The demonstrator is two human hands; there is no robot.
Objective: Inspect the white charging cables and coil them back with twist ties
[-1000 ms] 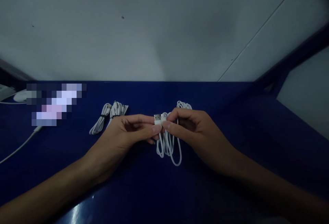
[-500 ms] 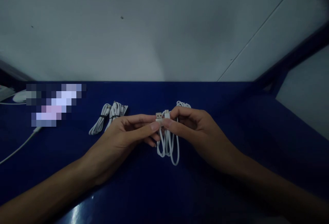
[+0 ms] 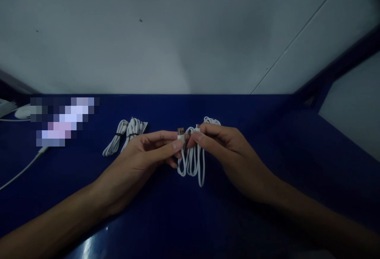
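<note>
Between my hands hangs a white USB cable [image 3: 192, 164], folded into several loops that dangle below the fingers. My left hand [image 3: 151, 148] pinches its USB-A plug [image 3: 181, 134] between thumb and fingers, metal end pointing up. My right hand [image 3: 225, 144] grips the smaller plug [image 3: 197, 129] at the cable's other end, most of it covered by the thumb and index finger. The two plugs are a short way apart. Just beyond my left hand lie white cable bundles [image 3: 114, 140] bound with black ties.
Behind my right hand another white coiled cable [image 3: 211, 120] lies on the blue table [image 3: 190, 219]. A blurred-out bright object [image 3: 68, 120] with a white cord [image 3: 23, 174] is at the left. A pale wall [image 3: 148, 53] rises along the table's far edge.
The two plugs have moved apart: the USB-A plug slightly left, the smaller plug slightly right. The hanging loops have risen a little. Both hands keep their hold.
</note>
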